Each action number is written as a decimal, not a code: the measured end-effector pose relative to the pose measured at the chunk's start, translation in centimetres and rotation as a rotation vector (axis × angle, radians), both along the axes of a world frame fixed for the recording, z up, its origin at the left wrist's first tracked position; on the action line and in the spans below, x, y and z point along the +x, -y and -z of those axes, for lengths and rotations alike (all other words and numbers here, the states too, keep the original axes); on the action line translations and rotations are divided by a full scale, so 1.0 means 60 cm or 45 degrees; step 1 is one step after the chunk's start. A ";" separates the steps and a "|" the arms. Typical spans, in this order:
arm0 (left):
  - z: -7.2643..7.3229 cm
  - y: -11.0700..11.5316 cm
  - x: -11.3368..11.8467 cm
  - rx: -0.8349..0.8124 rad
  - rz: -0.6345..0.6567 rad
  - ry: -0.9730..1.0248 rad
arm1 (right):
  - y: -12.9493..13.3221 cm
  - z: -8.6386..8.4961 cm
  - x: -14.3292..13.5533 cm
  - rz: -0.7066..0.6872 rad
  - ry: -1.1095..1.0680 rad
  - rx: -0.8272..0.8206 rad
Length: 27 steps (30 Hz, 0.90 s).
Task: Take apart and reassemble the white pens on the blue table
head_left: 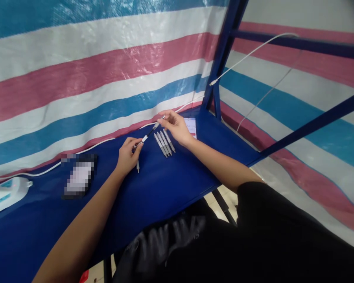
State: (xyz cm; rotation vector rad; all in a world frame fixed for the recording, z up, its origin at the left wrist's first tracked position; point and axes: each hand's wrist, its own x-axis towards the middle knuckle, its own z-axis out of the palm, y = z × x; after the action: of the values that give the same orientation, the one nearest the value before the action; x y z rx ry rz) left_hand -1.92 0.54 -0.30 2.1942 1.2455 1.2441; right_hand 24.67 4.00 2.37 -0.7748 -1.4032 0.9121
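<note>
Between my two hands a pen [151, 133] is held at a slant, with a dark middle section showing between its light ends. My left hand [128, 154] pinches the lower end, and my right hand [174, 125] pinches the upper end. Just under my left fingers another pen [138, 166] lies on the blue table [162, 188], partly hidden by that hand. Several white and grey pens [164, 144] lie side by side in a slanted row, below and left of my right wrist. Partly behind that wrist is a white and pink card [191, 126].
A blurred dark-edged object [79, 177] lies left of my left hand. At the far left sits a white and blue device [8, 192]. A white cable [103, 141] runs along the striped sheet [106, 67]. Blue frame bars [221, 59] stand at the right.
</note>
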 end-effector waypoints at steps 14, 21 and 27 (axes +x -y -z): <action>0.001 0.001 0.000 -0.018 -0.038 0.074 | -0.010 -0.012 0.019 0.118 0.021 -0.049; -0.001 0.004 0.002 -0.044 -0.024 0.090 | -0.008 -0.014 0.018 0.092 -0.028 -0.082; -0.004 0.006 0.003 -0.078 -0.030 0.103 | -0.009 -0.010 0.019 0.128 0.029 -0.091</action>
State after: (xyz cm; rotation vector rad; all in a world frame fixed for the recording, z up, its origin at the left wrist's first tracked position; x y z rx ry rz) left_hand -1.72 0.19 -0.08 2.0713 1.2642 1.2732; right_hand 25.79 4.57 2.99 -0.9047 -1.3446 0.8814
